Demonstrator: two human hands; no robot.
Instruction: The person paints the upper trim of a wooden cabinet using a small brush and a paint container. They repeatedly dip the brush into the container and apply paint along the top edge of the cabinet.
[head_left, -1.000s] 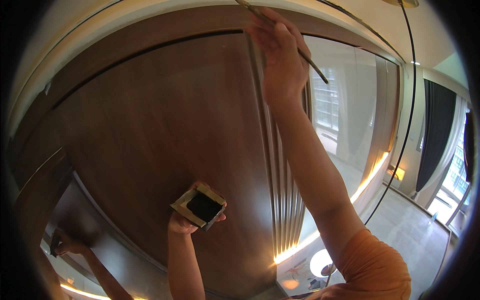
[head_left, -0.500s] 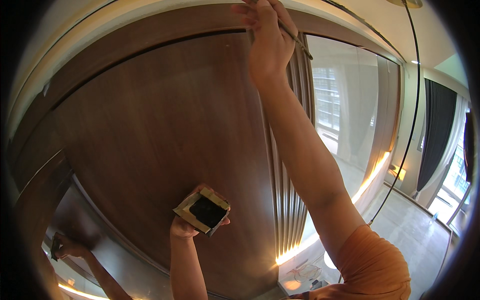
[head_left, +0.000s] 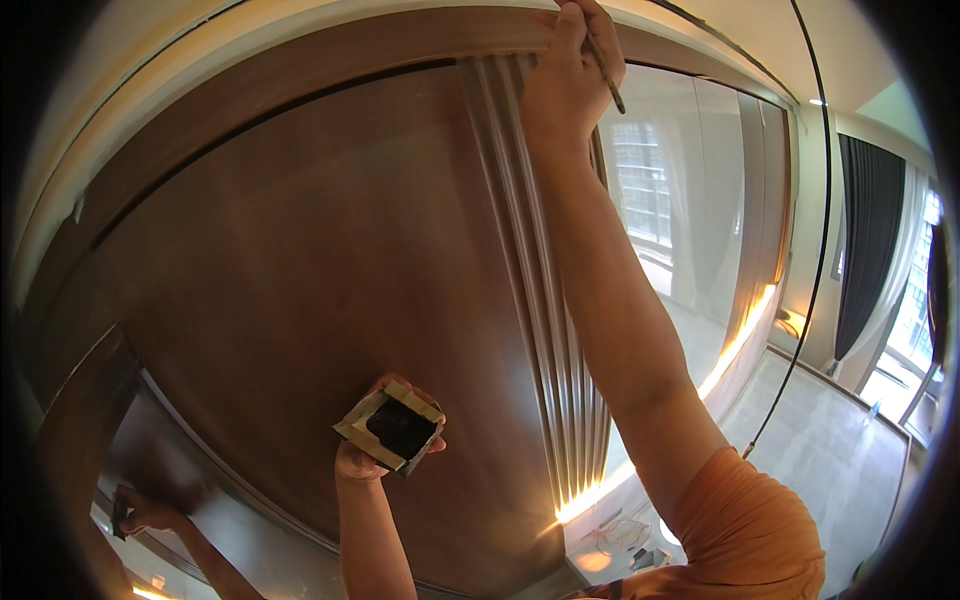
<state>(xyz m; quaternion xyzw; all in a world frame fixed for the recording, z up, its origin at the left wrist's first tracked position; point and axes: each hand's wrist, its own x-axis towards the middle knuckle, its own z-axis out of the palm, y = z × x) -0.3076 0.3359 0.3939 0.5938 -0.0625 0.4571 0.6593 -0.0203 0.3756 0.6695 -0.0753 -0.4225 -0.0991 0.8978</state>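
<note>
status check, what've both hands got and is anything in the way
Left hand holding small square tray, dark inside. Right hand up high, gripping thin stick, front end unseen. Dark cord hanging to the right, blocking neither hand.

No lettering, label, number or sign can be read.
</note>
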